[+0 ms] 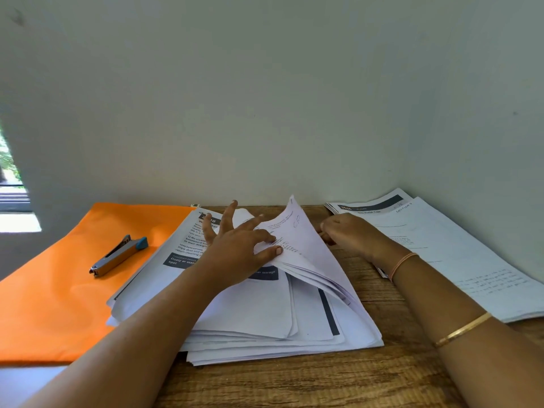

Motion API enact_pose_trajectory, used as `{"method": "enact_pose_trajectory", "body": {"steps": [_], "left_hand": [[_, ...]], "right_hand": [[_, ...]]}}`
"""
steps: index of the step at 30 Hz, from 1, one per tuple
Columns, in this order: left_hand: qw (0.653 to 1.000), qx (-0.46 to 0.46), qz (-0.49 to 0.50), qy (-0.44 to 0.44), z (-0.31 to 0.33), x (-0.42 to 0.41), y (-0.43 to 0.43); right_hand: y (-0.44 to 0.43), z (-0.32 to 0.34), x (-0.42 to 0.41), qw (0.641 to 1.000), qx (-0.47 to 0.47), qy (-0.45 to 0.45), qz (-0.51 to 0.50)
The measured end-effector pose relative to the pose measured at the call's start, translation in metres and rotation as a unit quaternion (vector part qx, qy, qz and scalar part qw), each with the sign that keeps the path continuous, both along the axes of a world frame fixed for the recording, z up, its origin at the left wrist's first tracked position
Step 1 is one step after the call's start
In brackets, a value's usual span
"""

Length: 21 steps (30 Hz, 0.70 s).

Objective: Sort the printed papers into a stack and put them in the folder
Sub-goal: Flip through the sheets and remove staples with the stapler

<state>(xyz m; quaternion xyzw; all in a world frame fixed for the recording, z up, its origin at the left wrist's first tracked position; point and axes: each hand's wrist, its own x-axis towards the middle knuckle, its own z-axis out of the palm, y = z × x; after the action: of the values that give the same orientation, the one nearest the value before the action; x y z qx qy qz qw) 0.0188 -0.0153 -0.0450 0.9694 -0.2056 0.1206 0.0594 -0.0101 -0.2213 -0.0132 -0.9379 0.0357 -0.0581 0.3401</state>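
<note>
L hand (235, 245) splayed, thumb+index pinching lifted sheets (303, 240); R hand (350, 234) curled behind them, grip unclear.

lifted sheets (303, 240) pinched by left hand (235, 245) above paper pile (265, 313), right hand (350, 237) placed just behind them, stapler (117, 256) laid on orange folder (53, 290) left of left hand, second stack (456, 254) spread beside right hand

Paper, wood, metal, plastic.
Matt white papers (253, 313) at centre; rough-grained wooden table (294, 384) along the bottom; smooth, sheeny orange folder (59, 290) at left; stapler (117, 256) of dull metal, blue plastic end.
</note>
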Motion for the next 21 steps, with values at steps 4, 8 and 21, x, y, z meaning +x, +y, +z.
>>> {"method": "enact_pose_trajectory", "body": {"steps": [4,8,21], "left_hand": [[1.0,-0.007,0.001,0.008,-0.0011,0.0006,0.0011],[1.0,-0.007,0.001,0.008,0.0001,0.0001,0.0005],[1.0,-0.007,0.003,0.009,0.0001,0.0008,0.0004]], "right_hand": [[-0.0041,-0.005,0.0033,0.998,-0.059,0.028,0.018],[-0.0067,-0.0098,0.0051,0.99,-0.126,0.051,0.039],[-0.0083,-0.0098,0.0059,0.99,-0.123,0.022,0.062]]}}
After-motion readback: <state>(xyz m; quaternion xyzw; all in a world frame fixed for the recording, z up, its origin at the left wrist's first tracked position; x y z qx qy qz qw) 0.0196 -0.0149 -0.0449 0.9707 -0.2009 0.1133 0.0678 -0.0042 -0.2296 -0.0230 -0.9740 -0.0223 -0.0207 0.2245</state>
